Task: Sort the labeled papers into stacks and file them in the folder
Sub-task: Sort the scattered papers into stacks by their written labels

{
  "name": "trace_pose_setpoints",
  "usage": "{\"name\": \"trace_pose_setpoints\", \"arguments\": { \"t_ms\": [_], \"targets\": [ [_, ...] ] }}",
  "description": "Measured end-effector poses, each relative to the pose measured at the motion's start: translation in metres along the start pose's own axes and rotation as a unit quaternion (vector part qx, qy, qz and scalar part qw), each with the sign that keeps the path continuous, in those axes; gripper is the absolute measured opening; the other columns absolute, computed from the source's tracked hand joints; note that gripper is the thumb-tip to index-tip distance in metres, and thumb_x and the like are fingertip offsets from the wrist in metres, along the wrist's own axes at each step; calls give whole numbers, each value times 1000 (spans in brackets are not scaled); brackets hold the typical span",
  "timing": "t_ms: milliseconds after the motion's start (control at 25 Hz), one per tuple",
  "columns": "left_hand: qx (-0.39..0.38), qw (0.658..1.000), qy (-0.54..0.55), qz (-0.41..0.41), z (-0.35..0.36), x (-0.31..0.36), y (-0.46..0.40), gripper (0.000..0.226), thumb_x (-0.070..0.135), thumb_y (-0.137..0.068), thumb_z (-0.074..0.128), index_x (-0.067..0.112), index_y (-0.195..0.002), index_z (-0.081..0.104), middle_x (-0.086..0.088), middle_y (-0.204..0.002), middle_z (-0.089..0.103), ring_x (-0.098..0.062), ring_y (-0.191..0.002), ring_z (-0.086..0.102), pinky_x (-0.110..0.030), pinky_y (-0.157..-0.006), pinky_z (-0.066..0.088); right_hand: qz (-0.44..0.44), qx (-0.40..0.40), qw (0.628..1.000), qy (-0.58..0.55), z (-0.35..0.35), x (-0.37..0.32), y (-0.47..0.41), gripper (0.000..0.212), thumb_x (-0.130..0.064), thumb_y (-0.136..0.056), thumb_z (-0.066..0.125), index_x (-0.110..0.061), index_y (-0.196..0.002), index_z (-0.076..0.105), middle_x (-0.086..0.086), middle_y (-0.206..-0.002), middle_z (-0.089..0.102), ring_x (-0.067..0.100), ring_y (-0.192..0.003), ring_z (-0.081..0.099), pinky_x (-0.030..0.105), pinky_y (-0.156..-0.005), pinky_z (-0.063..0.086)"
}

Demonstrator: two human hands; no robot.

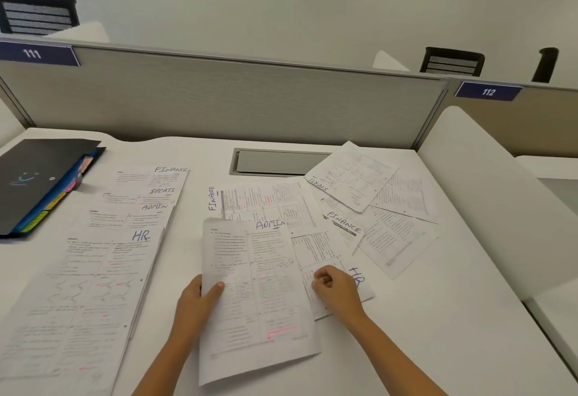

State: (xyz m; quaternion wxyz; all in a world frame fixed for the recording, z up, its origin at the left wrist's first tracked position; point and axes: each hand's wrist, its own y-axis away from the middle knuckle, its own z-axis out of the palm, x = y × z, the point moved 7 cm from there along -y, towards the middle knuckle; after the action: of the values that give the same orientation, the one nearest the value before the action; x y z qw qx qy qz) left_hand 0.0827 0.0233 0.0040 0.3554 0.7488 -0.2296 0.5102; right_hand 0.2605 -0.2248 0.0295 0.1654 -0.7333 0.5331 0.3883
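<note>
My left hand (197, 305) grips the left edge of a sheet labelled ADMIN (259, 298), thumb on top, at the near middle of the white desk (438, 333). My right hand (336, 291) lies with curled fingers on a sheet labelled HR (359, 286) that sits partly under the ADMIN sheet. On the left lie overlapping stacks labelled HR (93, 286), ADMIN (131, 217), SPORTS (147, 197) and FINANCE (153, 176). A loose pile of FINANCE (266, 205) and SPORTS (350, 173) sheets spreads to the right. A black folder (34, 176) with coloured tabs lies at far left.
A grey cable hatch (278, 161) is set into the desk behind the papers. A grey partition (219, 98) runs along the back edge, with tags 111 and 112. A white divider (488, 183) borders the desk on the right.
</note>
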Motion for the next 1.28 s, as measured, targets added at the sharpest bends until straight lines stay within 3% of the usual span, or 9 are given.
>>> {"name": "trace_pose_setpoints", "arguments": {
  "t_ms": [280,480,600,800,960,1040,1160,1200,1280],
  "targets": [
    [11,1000,6,1,6,9,7,14,27,-91,61,23,-104,60,0,-98,72,-20,-82,72,-36,-68,59,11,-28,1000,6,4,5,-3,2,-18,-83,62,-17,-84,64,-6,-79,61,10,-74,56,17,-65,45],
    [-36,997,69,-3,6,21,13,22,22,-91,62,19,-112,60,-3,-101,73,-22,-85,73,-40,-71,60,49,-130,989,-56,16,-26,-9,32,-44,-88,59,-15,-100,61,-2,-93,65,11,-80,60,25,-67,50],
    [-62,995,85,1,-5,30,12,25,24,-90,62,20,-114,60,-3,-103,74,-22,-88,73,-41,-73,60,81,-125,981,-123,16,-45,-17,32,-30,-87,66,-20,-111,47,5,-100,65,15,-84,63,23,-64,50],
    [-116,991,59,11,-60,51,-9,28,27,-89,64,21,-117,60,0,-106,73,-17,-93,71,-34,-78,59,98,-131,976,-145,32,-84,-22,6,-7,-84,67,-7,-91,67,6,-78,69,10,-59,60,19,-54,48],
    [-67,989,-116,61,-146,57,-58,24,26,-91,62,20,-114,60,-4,-100,67,-15,-81,66,-26,-66,52,113,-60,975,-181,49,-102,-22,6,-5,-84,66,-7,-89,68,9,-79,69,13,-64,59,17,-52,50],
    [-32,947,-301,103,-193,60,-96,36,26,-88,65,18,-122,58,-7,-115,60,-21,-97,60,-29,-79,48,122,-31,974,-186,54,-108,-23,6,-5,-85,66,-5,-90,69,12,-83,70,15,-65,60,17,-53,50],
    [-82,804,-582,88,-230,55,-142,65,44,-85,65,23,-141,39,-6,-141,37,-30,-128,38,-41,-102,36,134,-4,971,-197,64,-113,-23,8,-4,-86,64,-1,-92,68,12,-81,69,15,-62,57,20,-56,51],
    [-110,761,-634,88,-233,54,-151,71,50,-83,65,25,-142,36,-5,-143,33,-29,-130,34,-43,-103,34,139,4,969,-205,67,-113,-22,9,-4,-86,64,0,-93,68,12,-80,69,15,-61,56,21,-57,51],
    [-151,716,-672,115,-227,55,-164,77,56,-76,68,26,-140,36,-4,-140,33,-27,-128,33,-44,-103,31,151,24,963,-222,70,-113,-20,10,-3,-86,64,2,-94,67,12,-81,68,17,-64,57,23,-61,51]
  ]
}}
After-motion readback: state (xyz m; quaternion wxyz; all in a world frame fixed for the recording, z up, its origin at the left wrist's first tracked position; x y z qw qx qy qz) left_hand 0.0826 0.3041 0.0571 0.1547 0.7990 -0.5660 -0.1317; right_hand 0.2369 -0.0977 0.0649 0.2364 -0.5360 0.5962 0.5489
